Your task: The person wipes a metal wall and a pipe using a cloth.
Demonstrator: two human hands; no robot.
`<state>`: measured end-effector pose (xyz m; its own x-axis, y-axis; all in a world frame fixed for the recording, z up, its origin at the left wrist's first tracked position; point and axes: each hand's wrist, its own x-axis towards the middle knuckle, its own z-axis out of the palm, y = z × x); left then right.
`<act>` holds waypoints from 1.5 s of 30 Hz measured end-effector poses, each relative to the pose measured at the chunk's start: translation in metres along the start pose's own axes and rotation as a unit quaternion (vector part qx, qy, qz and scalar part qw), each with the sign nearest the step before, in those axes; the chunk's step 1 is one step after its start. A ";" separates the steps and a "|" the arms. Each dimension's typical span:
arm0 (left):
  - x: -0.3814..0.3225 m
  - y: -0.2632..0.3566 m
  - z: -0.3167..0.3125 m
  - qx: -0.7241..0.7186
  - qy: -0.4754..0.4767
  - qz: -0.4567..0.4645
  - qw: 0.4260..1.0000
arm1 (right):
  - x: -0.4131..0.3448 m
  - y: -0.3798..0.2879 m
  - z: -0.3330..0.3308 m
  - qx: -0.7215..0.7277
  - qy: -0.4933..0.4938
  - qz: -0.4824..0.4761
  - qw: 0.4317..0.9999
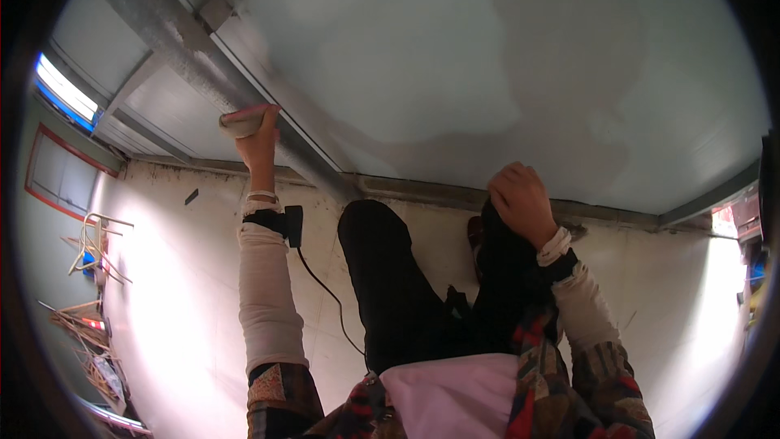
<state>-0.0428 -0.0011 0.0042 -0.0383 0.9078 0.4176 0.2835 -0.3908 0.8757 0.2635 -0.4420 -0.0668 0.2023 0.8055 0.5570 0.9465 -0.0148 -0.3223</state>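
My left hand (261,145) grips a folded cloth (242,123), pale with a pink edge, and holds it against a grey metal pipe (183,55). The pipe runs along the pale wall panel (396,73) down to the floor, and its surface looks worn in patches. With its fingers curled, my right hand (523,202) rests at my right knee; nothing shows in it.
Dark skirting (426,193) edges the wall's foot. A black cable (332,296) hangs from my left wrist strap (292,225). Across the pale floor (183,317), a metal chair frame (97,238) and a pile of sticks (91,335) stand along the left side.
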 end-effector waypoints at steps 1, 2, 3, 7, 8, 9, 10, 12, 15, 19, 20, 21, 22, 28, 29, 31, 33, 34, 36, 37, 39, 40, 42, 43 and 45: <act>0.008 -0.011 -0.007 0.020 -0.004 -0.002 1.000 | 0.001 -0.001 0.002 -0.002 -0.002 -0.011 1.000; 0.013 -0.017 -0.010 0.023 -0.006 0.002 1.000 | 0.001 0.000 0.003 -0.007 -0.004 -0.020 1.000; 0.013 -0.015 -0.007 0.003 -0.020 0.008 1.000 | 0.000 0.001 0.002 -0.009 -0.001 -0.015 1.000; 0.010 -0.008 -0.002 -0.026 -0.077 -0.041 0.996 | -0.002 0.006 0.001 -0.027 -0.030 0.000 0.999; 0.009 -0.007 0.002 -0.027 -0.079 -0.041 0.996 | -0.003 0.007 0.002 -0.027 -0.030 -0.001 0.999; 0.012 -0.008 0.000 -0.036 -0.070 -0.022 0.997 | -0.001 0.005 0.003 -0.025 -0.029 -0.003 0.999; 0.015 -0.009 -0.004 -0.044 -0.060 -0.003 0.997 | 0.001 0.003 0.005 -0.023 -0.029 -0.003 0.999; 0.015 -0.009 -0.006 -0.056 -0.073 -0.008 0.996 | 0.002 0.002 0.005 -0.025 -0.032 -0.001 0.999; 0.010 -0.005 -0.002 -0.072 -0.090 -0.009 0.993 | 0.001 0.004 0.005 -0.031 -0.019 -0.004 0.999; 0.012 -0.009 -0.006 -0.074 -0.058 -0.001 0.996 | 0.005 0.000 0.004 -0.030 -0.039 0.009 0.999; 0.011 -0.012 -0.009 -0.073 -0.056 -0.003 0.996 | 0.006 -0.002 0.005 -0.029 -0.047 0.021 0.998; -0.002 -0.002 0.003 -0.097 -0.059 -0.015 0.993 | 0.003 0.002 0.001 -0.037 -0.052 0.027 0.998; -0.008 0.004 0.004 -0.115 -0.055 -0.025 0.991 | 0.002 0.002 0.000 -0.039 -0.049 0.023 0.998; -0.002 -0.003 -0.007 -0.068 -0.028 0.031 0.997 | 0.008 -0.007 -0.003 -0.010 -0.037 0.012 0.999; -0.002 -0.006 -0.011 -0.066 -0.025 0.027 0.997 | 0.009 -0.007 -0.003 -0.002 -0.032 0.009 0.999; -0.011 0.002 -0.002 -0.082 -0.019 0.020 0.996 | 0.007 -0.004 -0.008 -0.013 -0.045 0.016 0.999; -0.017 0.005 -0.001 -0.087 -0.034 0.004 0.996 | 0.007 -0.003 -0.008 -0.019 -0.055 0.023 0.998; -0.019 0.007 -0.002 -0.091 -0.049 -0.008 0.995 | 0.007 -0.004 -0.007 -0.019 -0.054 0.027 0.998; -0.020 0.012 -0.007 -0.096 -0.077 -0.016 0.992 | 0.008 -0.005 -0.006 -0.018 -0.055 0.033 0.998; -0.020 0.012 -0.008 -0.103 -0.105 -0.021 0.989 | 0.009 -0.007 -0.006 -0.018 -0.057 0.030 0.998; -0.019 0.006 -0.007 -0.117 -0.100 -0.010 0.988 | 0.011 -0.010 -0.007 -0.015 -0.059 0.028 0.998; -0.018 0.003 -0.008 -0.133 -0.094 0.003 0.987 | 0.012 -0.012 -0.008 -0.016 -0.061 0.030 0.998; -0.018 -0.004 -0.007 -0.146 -0.093 0.004 0.985 | 0.012 -0.012 -0.009 -0.016 -0.062 0.034 0.997; -0.020 -0.007 -0.006 -0.160 -0.092 0.005 0.983 | 0.012 -0.012 -0.010 -0.020 -0.061 0.033 0.997; -0.021 -0.016 -0.008 -0.151 -0.101 -0.009 0.983 | 0.011 -0.012 -0.012 -0.024 -0.059 0.033 0.997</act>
<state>-0.0545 -0.0152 -0.0165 0.1597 0.9144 0.3719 -0.0143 -0.3745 0.9271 0.2576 -0.4401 -0.0478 0.2353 0.8664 0.4404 0.9441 -0.0960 -0.3155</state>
